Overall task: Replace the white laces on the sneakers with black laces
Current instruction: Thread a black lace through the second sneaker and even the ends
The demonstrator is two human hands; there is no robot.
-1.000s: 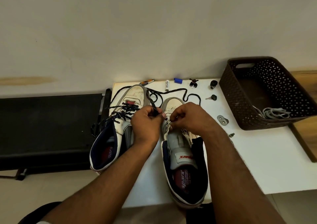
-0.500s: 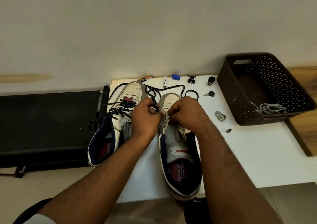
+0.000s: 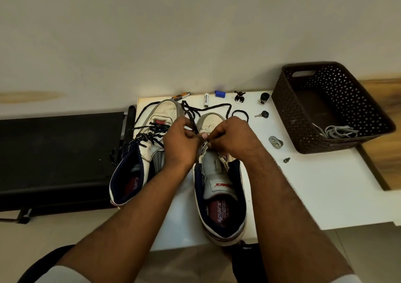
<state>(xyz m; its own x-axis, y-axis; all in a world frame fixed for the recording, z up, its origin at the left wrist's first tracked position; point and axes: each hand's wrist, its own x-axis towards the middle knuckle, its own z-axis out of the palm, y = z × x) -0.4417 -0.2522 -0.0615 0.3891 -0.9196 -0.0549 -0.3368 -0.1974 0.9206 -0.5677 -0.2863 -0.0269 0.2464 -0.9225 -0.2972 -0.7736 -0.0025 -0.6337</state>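
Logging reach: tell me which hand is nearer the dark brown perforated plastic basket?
Right. The right hand is nearer the dark brown perforated plastic basket; the left hand lies beyond it.

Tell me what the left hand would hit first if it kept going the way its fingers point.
Probably the right hand: the left hand points rightward, pinching the black lace, fingertips nearly touching it, though depth is unclear.

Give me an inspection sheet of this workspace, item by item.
Surface: white table.
Job's things: left sneaker laced in black; right sneaker being laced with black lace; white laces in brown basket.
Clutter: battery, blue cap, key, metal bracket, screw.
Grips: left hand and right hand pinch the lace.
Cables: nothing seen.
Surroundings: plain wall, black bench.
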